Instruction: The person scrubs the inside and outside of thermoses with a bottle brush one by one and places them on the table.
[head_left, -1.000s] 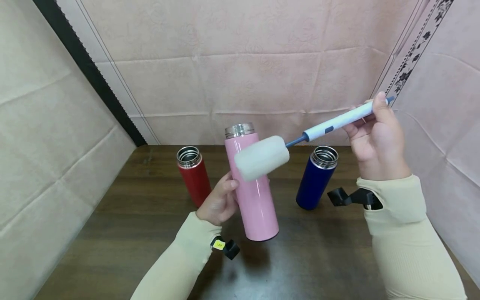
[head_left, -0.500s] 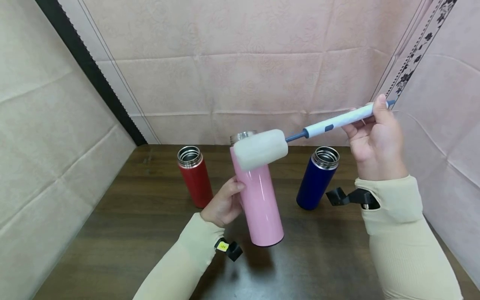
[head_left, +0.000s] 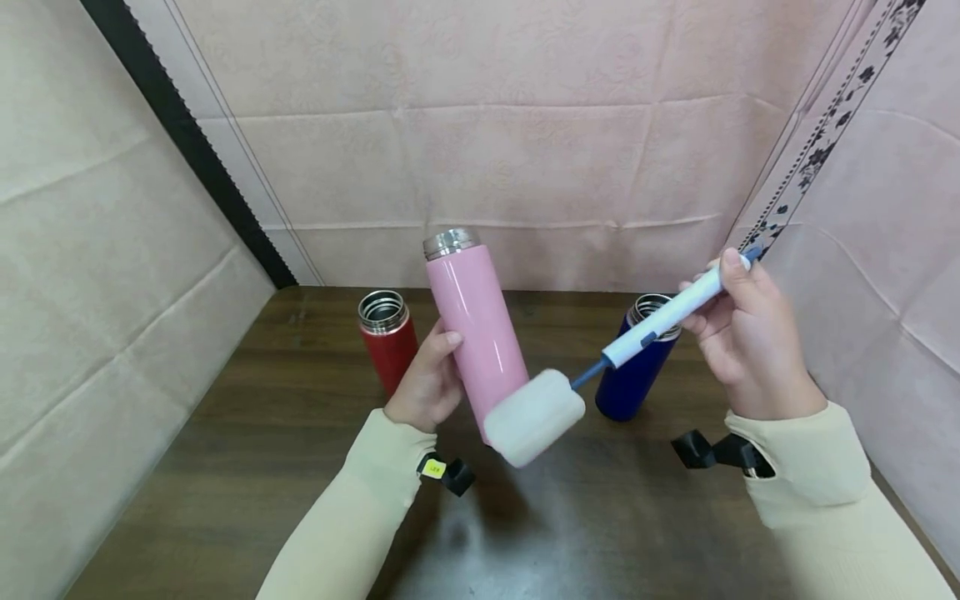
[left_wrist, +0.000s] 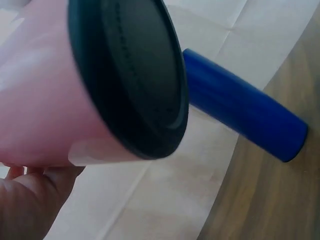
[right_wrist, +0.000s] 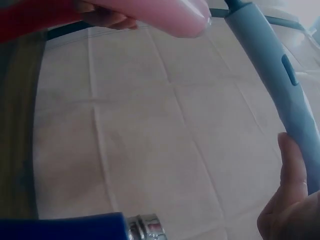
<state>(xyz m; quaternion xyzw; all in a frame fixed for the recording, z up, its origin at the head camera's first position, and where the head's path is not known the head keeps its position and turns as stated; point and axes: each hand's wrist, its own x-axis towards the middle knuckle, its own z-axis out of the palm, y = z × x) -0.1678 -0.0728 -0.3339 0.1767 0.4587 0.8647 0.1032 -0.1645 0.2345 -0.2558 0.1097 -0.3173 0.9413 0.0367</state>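
Note:
My left hand (head_left: 430, 379) grips a pink bottle (head_left: 480, 325) around its side and holds it tilted, its steel neck (head_left: 452, 242) up and to the left. In the left wrist view the dark base (left_wrist: 135, 80) of that bottle fills the upper part. My right hand (head_left: 757, 342) pinches the pale blue handle (head_left: 670, 314) of a bottle brush near its end. The brush's white sponge head (head_left: 534, 417) points down and left and overlaps the lower end of the pink bottle in the head view. Whether sponge and bottle touch, I cannot tell.
A red bottle (head_left: 390, 354) stands uncapped behind my left hand. To the right is an uncapped blue bottle (head_left: 628, 379), partly covered by the brush handle. Both stand on the dark wooden table (head_left: 315, 500), with pale cloth walls (head_left: 525, 167) around it.
The pink bottle first shifted slightly down and right, then rose and moved left. My right hand has lowered, and the sponge head has swung down from the bottle's upper part to its base.

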